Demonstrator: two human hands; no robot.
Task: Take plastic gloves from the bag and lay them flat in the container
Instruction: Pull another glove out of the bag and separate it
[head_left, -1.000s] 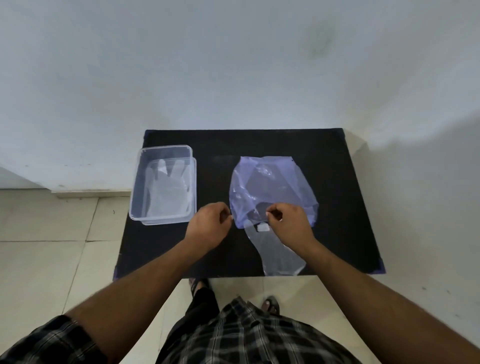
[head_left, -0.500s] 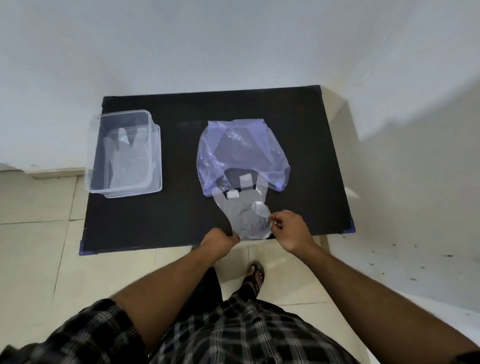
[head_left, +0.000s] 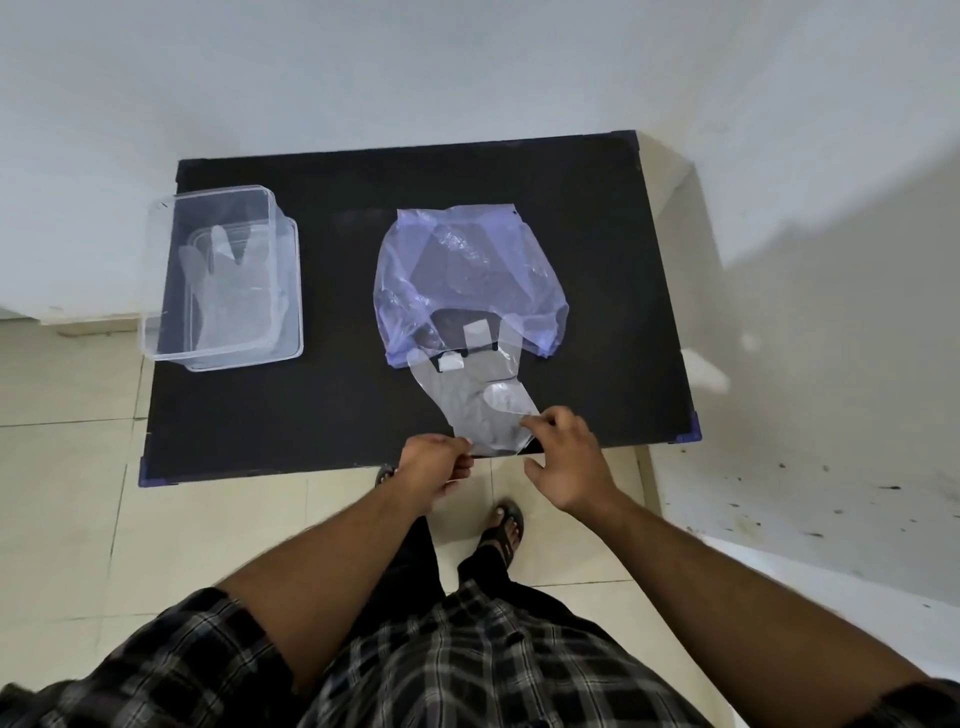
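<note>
Clear plastic, a glove lies on the black table, cuff toward the person and reaching the table's near edge, fingertips pointing away into the mouth of the bag. Its thumb is folded over the palm. The left hand pinches the cuff's left corner between thumb and fingers, right at the table's near edge. The right hand is at the cuff's right corner with fingers loosely spread; its fingertips touch the film, but whether they grasp it cannot be told.

The bag is thin violet plastic, flat on the table just beyond the glove, its opening facing the person. Small white tabs lie at that opening, by the glove's fingertips. More crumpled film shows through the bag's far half.

Left of the bag, well apart from it, stands the container, clear and rectangular, at the table's left edge, its left side overhanging it. Gloves already lie flat inside, fingers pointing away. Between the container and the bag runs a broad strip of bare table; right of the bag there is bare table too, up to the right edge. Beyond the far edge rises a white wall; below the near edge is pale tiled floor.
</note>
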